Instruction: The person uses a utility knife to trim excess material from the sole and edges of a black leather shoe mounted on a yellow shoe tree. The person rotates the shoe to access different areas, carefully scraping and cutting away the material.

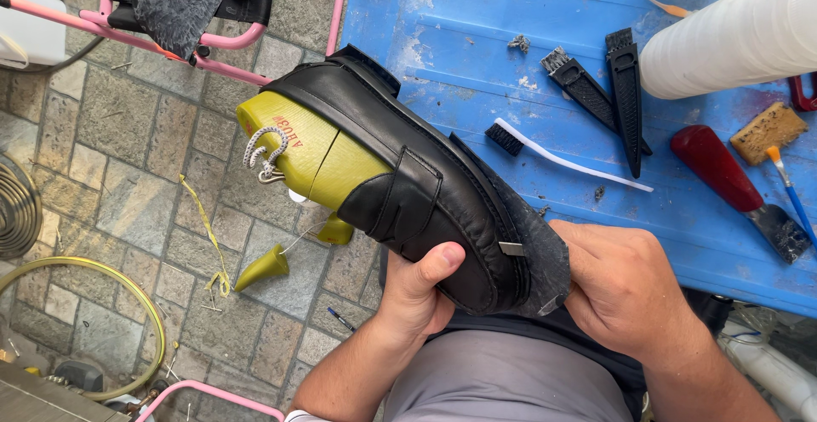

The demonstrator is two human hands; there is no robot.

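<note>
1. At the centre of the frame, a black leather loafer lies tilted on its side, its toe toward the lower right, with a yellow-green shoe last filling its opening.
2. The left hand, lower centre, grips the loafer from below, thumb pressed on the leather upper.
3. The right hand, lower right, closes around the toe end, against the dark sole edge.
4. Across the upper right, a blue desk carries a white toothbrush with black bristles, two black brushes, a red-handled scraper and a sponge.
</note>
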